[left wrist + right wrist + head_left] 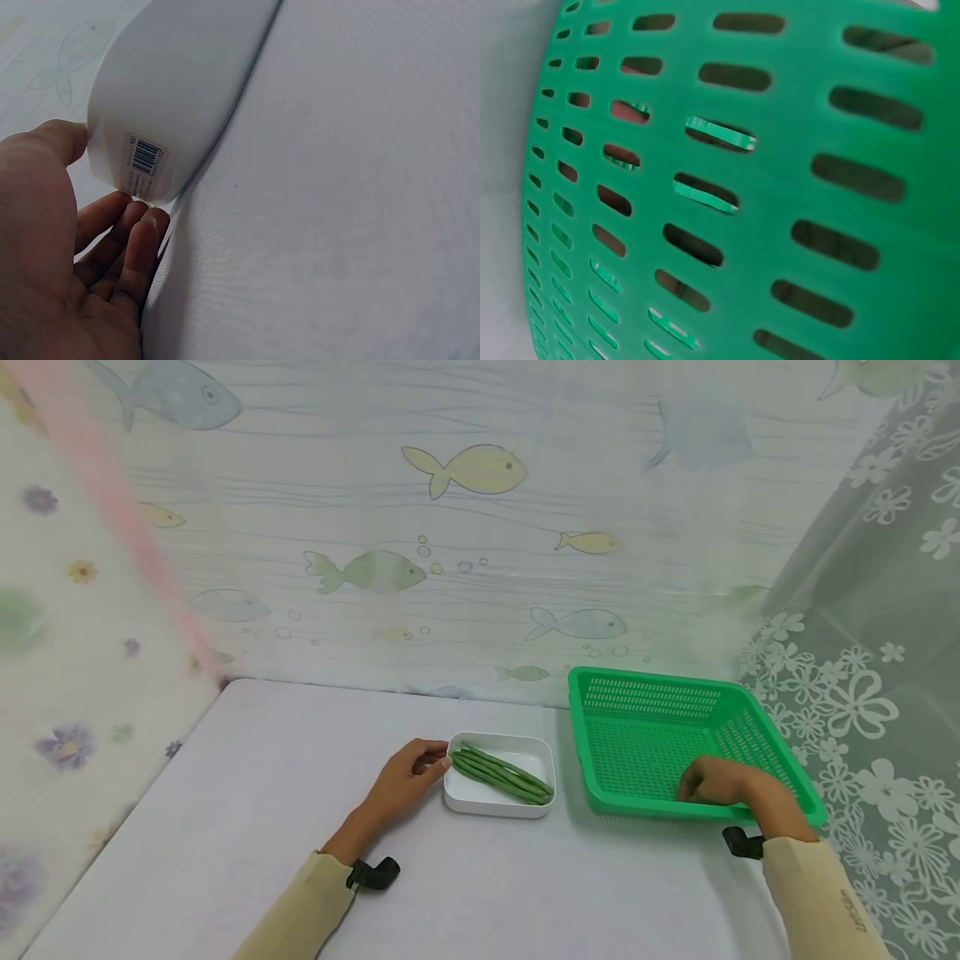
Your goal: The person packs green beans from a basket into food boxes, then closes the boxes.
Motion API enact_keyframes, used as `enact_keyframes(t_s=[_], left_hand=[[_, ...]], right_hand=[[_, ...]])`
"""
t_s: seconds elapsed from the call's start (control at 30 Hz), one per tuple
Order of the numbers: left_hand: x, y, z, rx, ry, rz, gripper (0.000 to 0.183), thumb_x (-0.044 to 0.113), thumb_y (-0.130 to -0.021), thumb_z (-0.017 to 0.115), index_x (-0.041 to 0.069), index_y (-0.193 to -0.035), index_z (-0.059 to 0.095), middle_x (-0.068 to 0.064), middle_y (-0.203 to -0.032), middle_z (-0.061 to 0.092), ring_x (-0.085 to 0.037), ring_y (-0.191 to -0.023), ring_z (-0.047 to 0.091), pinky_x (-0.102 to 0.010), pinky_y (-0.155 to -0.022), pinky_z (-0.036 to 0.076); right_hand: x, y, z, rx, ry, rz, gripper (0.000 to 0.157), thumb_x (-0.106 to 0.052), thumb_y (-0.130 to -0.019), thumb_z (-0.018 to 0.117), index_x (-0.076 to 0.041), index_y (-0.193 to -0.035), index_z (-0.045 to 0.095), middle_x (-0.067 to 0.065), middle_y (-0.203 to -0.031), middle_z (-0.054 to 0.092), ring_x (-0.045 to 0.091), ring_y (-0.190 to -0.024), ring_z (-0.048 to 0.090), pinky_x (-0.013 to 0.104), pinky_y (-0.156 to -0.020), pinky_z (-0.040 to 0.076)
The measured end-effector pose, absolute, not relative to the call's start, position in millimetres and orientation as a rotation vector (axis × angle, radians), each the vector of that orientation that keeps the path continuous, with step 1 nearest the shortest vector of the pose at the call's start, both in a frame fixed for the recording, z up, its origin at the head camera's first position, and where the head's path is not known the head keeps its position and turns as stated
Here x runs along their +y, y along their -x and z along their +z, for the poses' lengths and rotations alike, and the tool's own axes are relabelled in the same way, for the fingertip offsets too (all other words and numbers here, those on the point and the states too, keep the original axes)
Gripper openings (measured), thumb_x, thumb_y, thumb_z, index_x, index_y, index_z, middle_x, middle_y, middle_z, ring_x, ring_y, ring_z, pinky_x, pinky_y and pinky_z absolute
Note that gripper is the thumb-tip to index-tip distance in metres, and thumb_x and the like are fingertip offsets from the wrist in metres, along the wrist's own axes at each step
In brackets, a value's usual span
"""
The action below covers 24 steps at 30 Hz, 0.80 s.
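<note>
A white rectangular dish (pixel 498 810) with several green beans (pixel 498 774) lying lengthwise in it stands on the table. My left hand (pixel 405 779) touches the dish's left side; its thumb (pixel 66 141) is at the rim and the other fingertips lie by the lower corner, beside a barcode label (pixel 146 166). To the right stands a green perforated basket (pixel 645 727). My right hand (pixel 716 781) reaches over its front wall with fingers bent down inside. Its fingertips are hidden, and the basket wall (pixel 780 187) blocks most of the right wrist view.
A white cloth covers the table (pixel 225 827). Behind it hangs a curtain (pixel 375 643) with printed fish. A flowered sheet (pixel 82 693) closes off the left side, and a lace-patterned curtain (pixel 877 718) hangs close to the basket's right side.
</note>
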<state>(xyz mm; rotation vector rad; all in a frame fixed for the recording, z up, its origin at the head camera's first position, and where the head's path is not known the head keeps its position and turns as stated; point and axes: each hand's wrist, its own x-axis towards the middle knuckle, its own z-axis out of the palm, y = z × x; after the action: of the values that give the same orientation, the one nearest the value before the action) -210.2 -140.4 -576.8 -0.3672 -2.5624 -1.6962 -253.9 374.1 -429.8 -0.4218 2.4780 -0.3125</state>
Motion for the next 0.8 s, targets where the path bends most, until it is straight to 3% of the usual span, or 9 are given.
enact_keyframes(t_s=[0.13,0.3,0.5,0.8], left_hand=[[-139.1,207.7,-575.3,-2.566,0.356,-1.682,0.042,0.033,-0.107,0.068,0.012,-0.143,0.064,-0.002,-0.132,0.068,-0.017,-0.116,0.065,-0.034,-0.097,0.055],[-137.3,204.9,-575.3,-2.571,0.359,-1.681,0.043,0.033,-0.107,0.068,0.012,-0.144,0.063,-0.002,-0.133,0.068,-0.017,-0.117,0.065,-0.034,-0.098,0.055],[-135.6,202.1,-575.4,-2.561,0.356,-1.680,0.043,0.035,-0.107,0.068,0.013,-0.143,0.063,-0.002,-0.133,0.068,-0.016,-0.117,0.065,-0.035,-0.098,0.055],[-133.4,196.0,-575.7,-2.555,0.343,-1.683,0.043,0.035,-0.106,0.068,0.013,-0.143,0.063,-0.003,-0.131,0.068,-0.017,-0.116,0.065,-0.035,-0.097,0.055]], right_hand=[[377.0,255.6,-431.5,2.466,0.395,-0.314,0.017,0.000,-0.097,0.066,-0.006,-0.104,0.080,0.011,-0.111,0.075,0.031,-0.101,0.067,0.050,-0.082,0.059],[380.7,256.2,-436.5,2.457,0.412,-0.319,0.019,0.002,-0.097,0.063,-0.005,-0.104,0.079,0.009,-0.107,0.073,0.023,-0.089,0.058,0.042,-0.074,0.053],[383.4,256.9,-438.0,2.449,0.402,-0.341,0.019,0.003,-0.096,0.061,-0.008,-0.093,0.075,0.002,-0.089,0.064,0.020,-0.079,0.048,0.037,-0.068,0.044],[388.2,256.3,-436.7,2.425,0.412,-0.390,0.035,0.012,-0.092,0.051,-0.008,-0.102,0.078,0.004,-0.103,0.072,0.022,-0.093,0.060,0.045,-0.081,0.056]])
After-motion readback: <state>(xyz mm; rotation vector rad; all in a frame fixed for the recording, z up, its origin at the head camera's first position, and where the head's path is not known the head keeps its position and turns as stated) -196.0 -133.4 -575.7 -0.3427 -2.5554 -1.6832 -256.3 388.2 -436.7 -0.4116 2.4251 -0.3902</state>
